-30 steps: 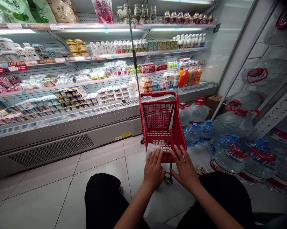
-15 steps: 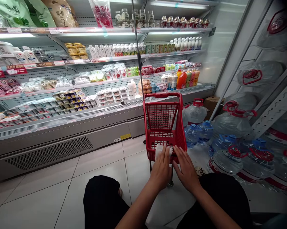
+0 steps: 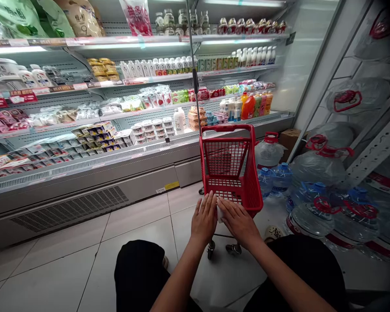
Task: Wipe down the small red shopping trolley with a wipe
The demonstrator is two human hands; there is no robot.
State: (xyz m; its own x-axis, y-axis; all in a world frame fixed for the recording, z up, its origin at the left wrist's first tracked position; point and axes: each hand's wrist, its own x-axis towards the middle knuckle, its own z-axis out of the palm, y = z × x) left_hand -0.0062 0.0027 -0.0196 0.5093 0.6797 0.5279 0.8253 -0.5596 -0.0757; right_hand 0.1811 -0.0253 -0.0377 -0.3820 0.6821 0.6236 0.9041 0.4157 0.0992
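Note:
A small red shopping cart [image 3: 255, 184] with a mesh basket stands in front of my knees. My left hand [image 3: 204, 220] lies over the left part of its near rim, fingers stretched out, thumb mostly hidden. Beside it, my right hand [image 3: 238, 220] rests across the near rim with its fingers close together. A crumpled white cloth or tissue [image 3: 220, 214] shows between the hands, partly covered by the right fingers. Most of it is hidden, but it appears held against the rim by my right hand.
An open refrigerated display case [image 3: 143, 167] with dairy products and drinks runs behind the cart. Large water bottles [image 3: 311, 216] crowd the floor at the right, near a metal rack [image 3: 370, 149]. Tiled floor [image 3: 136, 225] lies at the left; my dark-trousered knees [image 3: 139, 273] flank the hands.
The cart has turned slightly and shifted right, showing its front casters. My left hand has moved left along the rim; the white cloth, earlier under my left fingers, now lies by my right fingers.

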